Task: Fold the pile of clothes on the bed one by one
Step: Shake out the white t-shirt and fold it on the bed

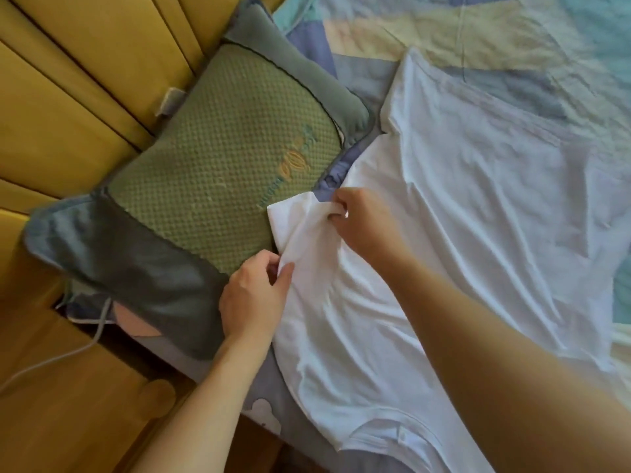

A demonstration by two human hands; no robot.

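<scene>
Both hands pinch one sleeve of my white cotton T-shirt point(461, 206).

My left hand point(254, 295) grips the sleeve's near edge, my right hand point(362, 221) its far edge, forearms reaching forward. It lies flat on the bed's blue patchwork quilt point(478, 35), beside a green-grey textured pillow point(218, 158) and yellow padded headboard point(61, 97).

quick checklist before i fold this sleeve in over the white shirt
1. Left hand pinches the sleeve edge: ok.
2. Right hand grips the sleeve's upper edge: ok.
3. White t-shirt spread flat on the bed sheet: not ok, wrinkles across the body.
4. Sleeve clear of the pillow: not ok, its tip overlaps the pillow's edge.
5. Collar lying flat: ok.
6. Far sleeve laid out: cannot tell, out of view.
</scene>
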